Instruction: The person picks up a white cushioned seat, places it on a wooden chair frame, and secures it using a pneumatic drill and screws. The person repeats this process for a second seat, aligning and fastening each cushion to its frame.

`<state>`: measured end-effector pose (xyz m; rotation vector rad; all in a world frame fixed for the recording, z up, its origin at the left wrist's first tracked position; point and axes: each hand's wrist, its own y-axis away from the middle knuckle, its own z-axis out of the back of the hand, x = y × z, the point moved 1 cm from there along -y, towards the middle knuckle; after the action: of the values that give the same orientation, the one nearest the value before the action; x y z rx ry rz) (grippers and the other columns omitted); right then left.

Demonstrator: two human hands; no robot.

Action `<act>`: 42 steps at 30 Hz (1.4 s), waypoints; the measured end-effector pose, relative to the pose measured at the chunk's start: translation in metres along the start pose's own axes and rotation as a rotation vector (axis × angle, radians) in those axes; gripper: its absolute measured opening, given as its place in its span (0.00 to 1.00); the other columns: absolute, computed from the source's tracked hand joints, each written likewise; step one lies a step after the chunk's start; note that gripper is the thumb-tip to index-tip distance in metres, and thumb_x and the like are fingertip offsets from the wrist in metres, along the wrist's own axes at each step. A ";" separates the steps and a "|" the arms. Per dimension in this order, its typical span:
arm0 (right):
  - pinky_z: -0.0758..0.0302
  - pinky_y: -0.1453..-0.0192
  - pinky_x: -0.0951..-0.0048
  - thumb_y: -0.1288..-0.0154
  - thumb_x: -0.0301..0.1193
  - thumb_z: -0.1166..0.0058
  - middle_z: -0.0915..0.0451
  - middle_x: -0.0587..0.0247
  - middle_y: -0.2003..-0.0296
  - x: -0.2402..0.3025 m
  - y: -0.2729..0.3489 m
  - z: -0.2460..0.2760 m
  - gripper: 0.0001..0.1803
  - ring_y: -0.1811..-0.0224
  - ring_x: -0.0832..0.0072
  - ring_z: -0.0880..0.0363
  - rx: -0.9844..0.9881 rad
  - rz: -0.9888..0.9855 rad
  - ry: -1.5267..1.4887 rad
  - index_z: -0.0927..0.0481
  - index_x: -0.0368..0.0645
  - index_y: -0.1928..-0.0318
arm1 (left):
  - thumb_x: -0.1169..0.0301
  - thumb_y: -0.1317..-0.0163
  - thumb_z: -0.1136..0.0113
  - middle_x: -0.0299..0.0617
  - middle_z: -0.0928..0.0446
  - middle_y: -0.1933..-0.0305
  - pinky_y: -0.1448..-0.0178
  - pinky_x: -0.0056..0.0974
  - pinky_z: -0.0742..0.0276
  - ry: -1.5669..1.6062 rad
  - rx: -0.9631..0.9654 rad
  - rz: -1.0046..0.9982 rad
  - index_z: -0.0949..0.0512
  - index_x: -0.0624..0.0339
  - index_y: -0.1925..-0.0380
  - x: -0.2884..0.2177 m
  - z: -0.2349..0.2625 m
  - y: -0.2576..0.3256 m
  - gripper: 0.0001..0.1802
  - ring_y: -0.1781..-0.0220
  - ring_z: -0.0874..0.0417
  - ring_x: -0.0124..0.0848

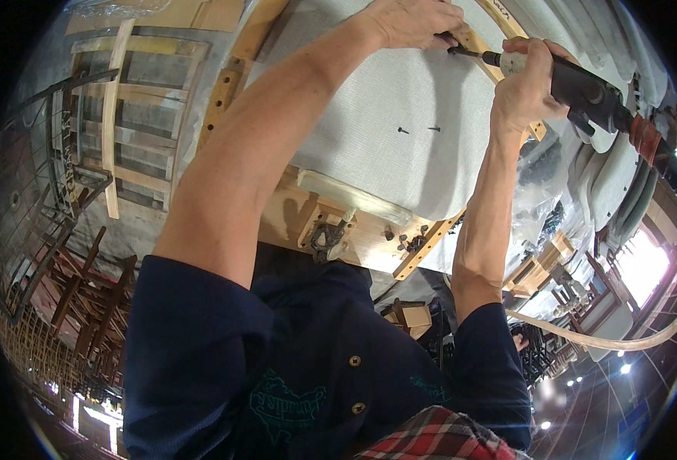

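Observation:
My right hand [529, 86] is wrapped round a black power screwdriver [588, 96] with a pale front end. Its thin bit points left, toward the fingers of my left hand [419, 23]. That hand is bent over the far edge of a large pale fabric-covered panel [354, 115], its fingertips closed beside the bit tip. A small dark piece shows at those fingertips, too small to name. Two dark screws lie loose on the panel, one screw [403, 130] left of the other screw [435, 129]. A wooden strip [480, 50] runs past the bit.
A wooden strip with holes [217, 107] borders the panel at left. Along its near side stand a pale bar [354, 197], a dark metal fitting [325, 239] and several small dark parts [411, 244]. Slatted wooden frames [143, 92] lie at left; curved pale panels [611, 172] are stacked at right.

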<state>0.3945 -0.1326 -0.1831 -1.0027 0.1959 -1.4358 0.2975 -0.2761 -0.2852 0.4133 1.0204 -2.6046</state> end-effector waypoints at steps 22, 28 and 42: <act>0.31 0.33 0.67 0.43 0.16 0.47 0.13 0.71 0.70 0.011 0.000 -0.001 0.12 0.45 0.76 0.21 -0.023 -0.121 -0.046 0.13 0.45 0.67 | 0.62 0.48 0.28 0.35 0.19 0.59 0.42 0.43 0.24 0.077 -0.094 -0.082 0.15 0.53 0.59 0.003 -0.001 0.000 0.16 0.52 0.22 0.37; 0.28 0.39 0.69 0.44 0.16 0.44 0.14 0.66 0.65 0.039 0.017 0.062 0.13 0.51 0.74 0.18 -0.061 -0.211 0.059 0.16 0.43 0.60 | 0.64 0.45 0.29 0.40 0.16 0.53 0.39 0.46 0.25 0.007 -0.149 -0.050 0.16 0.55 0.57 0.000 0.005 0.008 0.16 0.44 0.21 0.41; 0.19 0.59 0.53 0.37 0.19 0.49 0.22 0.53 0.75 0.062 0.087 0.146 0.17 0.72 0.61 0.20 -0.609 -0.474 -0.717 0.25 0.37 0.47 | 0.63 0.35 0.32 0.38 0.14 0.57 0.41 0.43 0.22 0.130 0.215 0.426 0.10 0.49 0.55 -0.148 0.009 0.059 0.11 0.51 0.18 0.36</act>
<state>0.5663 -0.1365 -0.1259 -2.1107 -0.1592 -1.3532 0.4534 -0.2964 -0.2592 0.7679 0.6048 -2.3247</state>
